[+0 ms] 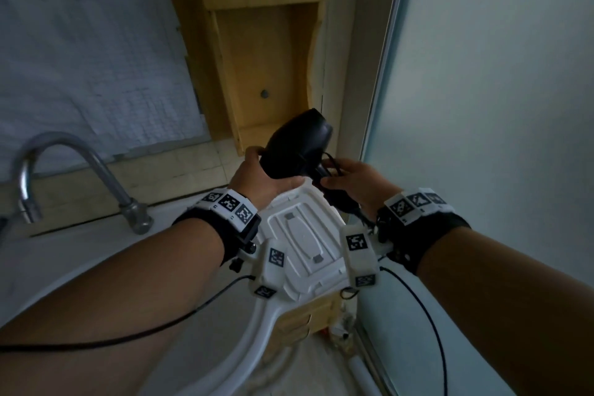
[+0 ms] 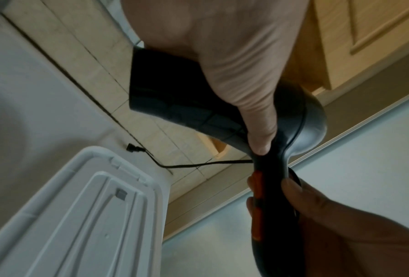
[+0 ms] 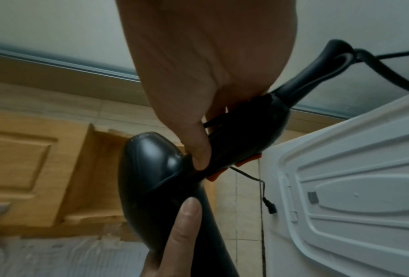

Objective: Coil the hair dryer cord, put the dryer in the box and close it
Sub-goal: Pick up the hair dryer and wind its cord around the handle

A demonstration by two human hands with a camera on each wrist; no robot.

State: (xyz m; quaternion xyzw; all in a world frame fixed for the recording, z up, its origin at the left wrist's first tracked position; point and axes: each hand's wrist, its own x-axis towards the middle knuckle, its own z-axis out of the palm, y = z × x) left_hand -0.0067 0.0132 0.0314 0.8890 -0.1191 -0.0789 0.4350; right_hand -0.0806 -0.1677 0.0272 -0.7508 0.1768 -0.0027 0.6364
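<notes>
The black hair dryer is held in the air above a white plastic box whose ribbed lid faces up. My left hand grips the dryer's barrel, thumb at the neck. My right hand grips the handle with its orange switch, the thumb pinching a strand of cord against it. The thick cord leaves the handle's end. A thin black strand ending in a small plug dangles beside the lid.
A metal faucet and the white basin rim lie to the left. A wooden cabinet hangs on the wall straight ahead. A frosted glass door stands close on the right. Thin black cables run along both forearms.
</notes>
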